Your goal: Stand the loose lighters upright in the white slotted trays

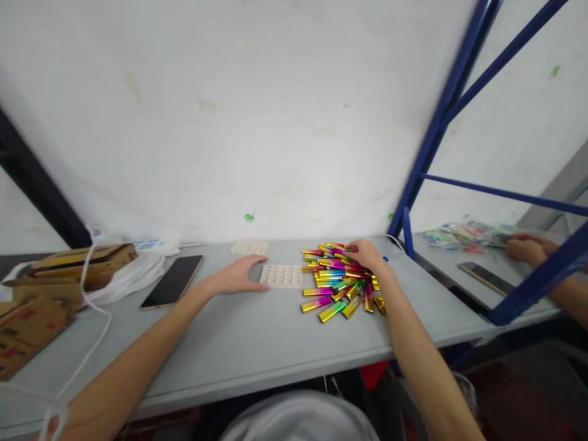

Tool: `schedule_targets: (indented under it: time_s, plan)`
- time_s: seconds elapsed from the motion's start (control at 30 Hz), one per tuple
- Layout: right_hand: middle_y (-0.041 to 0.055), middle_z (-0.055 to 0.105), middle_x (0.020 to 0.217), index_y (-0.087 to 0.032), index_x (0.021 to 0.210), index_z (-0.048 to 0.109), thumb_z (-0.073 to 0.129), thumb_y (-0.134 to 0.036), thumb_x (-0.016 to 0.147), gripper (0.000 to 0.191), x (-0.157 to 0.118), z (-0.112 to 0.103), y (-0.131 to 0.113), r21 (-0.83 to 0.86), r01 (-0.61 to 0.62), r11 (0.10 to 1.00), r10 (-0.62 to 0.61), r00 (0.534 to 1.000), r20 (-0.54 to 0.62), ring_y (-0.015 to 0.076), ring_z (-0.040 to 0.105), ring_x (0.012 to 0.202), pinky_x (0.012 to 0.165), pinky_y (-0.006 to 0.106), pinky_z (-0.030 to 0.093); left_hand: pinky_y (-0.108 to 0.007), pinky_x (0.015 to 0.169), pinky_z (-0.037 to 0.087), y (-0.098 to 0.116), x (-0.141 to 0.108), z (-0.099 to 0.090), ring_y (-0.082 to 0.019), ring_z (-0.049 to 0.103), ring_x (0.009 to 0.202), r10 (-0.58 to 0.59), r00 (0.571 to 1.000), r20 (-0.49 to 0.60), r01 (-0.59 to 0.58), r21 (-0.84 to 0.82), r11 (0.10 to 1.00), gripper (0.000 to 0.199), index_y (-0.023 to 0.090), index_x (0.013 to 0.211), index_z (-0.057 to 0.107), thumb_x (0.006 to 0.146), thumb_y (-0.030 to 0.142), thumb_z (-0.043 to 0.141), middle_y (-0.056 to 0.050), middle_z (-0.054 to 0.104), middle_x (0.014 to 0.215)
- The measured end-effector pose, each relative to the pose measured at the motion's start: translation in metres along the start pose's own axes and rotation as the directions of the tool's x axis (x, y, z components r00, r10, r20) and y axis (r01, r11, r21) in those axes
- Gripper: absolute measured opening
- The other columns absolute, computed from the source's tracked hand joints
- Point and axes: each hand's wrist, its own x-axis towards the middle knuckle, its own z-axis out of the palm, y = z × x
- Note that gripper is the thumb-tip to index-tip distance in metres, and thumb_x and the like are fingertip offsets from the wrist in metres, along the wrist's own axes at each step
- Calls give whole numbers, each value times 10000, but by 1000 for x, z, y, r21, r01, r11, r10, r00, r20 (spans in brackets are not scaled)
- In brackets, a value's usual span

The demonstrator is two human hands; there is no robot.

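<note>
Gold, magenta and green shine off the slim metallic pieces (337, 280) heaped on the grey table (248, 349), fanned out under and to the left of your right hand (367, 254). That hand is bent down into the far right part of the heap; its fingertips are hidden, so I cannot tell whether they have closed on a piece. Your left hand (239, 275) is spread in a wide C, thumb and forefinger apart at the left end of the pale studded pad (282, 277), the thumb at its near corner; nothing shows pinched between them. The pad lies flat, its right end right beside the heap, and a similar pale sheet (249, 247) lies behind it by the wall. Judging by looks, each metallic piece should be light and stiff, with a glossy skin that may slide against its neighbours and show scratches or finger marks. Take one by its long edges near the middle, or by an end that sticks out clear of the heap, and lift lightly so the crossed ones stay put. The pad looks light and perhaps a little bendy; hold it by its rim, off the studs.
</note>
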Motion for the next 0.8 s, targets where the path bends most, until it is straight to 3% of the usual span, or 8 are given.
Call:
schedule_targets:
  time_s: [0.23,0.43,0.53,0.7,0.8]
  plan:
    - [112,856,1010,-156,1037,875,803,-288,918,191,-1,-3,-4,34,-55,998,54,998,29,245,793,915,819,283,555,-441,1149,491,11,0,10,-367,649,1290,88,995,-53,-88,4,996,655,215,1158,710,730,697,829,-128,705,1329]
    - [114,846,935,-138,914,857,784,-306,936,185,-2,-1,-9,-12,-67,998,68,997,47,229,770,855,770,270,519,-445,1163,475,24,0,30,-341,632,1281,127,987,-101,-131,-29,991,579,214,1132,647,798,662,797,-121,654,1311]
    - [137,840,987,-138,925,815,755,-312,957,187,-2,3,-8,0,-59,998,59,998,-24,252,771,917,820,288,529,-458,1171,472,30,1,37,-344,621,1296,128,986,-107,-132,-33,991,594,219,1142,627,817,694,775,-126,639,1328]
    - [142,831,1039,-180,1098,664,620,-340,1028,181,1,13,-12,290,-12,957,77,974,-214,268,778,956,885,368,567,-473,1180,470,36,2,43,-344,625,1292,115,986,-117,-121,-43,992,598,218,1180,606,839,686,757,-128,640,1316]
    - [112,825,1076,-217,1216,588,590,-458,1024,308,3,21,-24,588,138,797,22,966,-256,241,793,895,899,399,595,-471,1167,483,39,1,45,-344,637,1279,111,987,-117,-117,-46,992,587,215,1184,610,841,667,763,-128,649,1304]
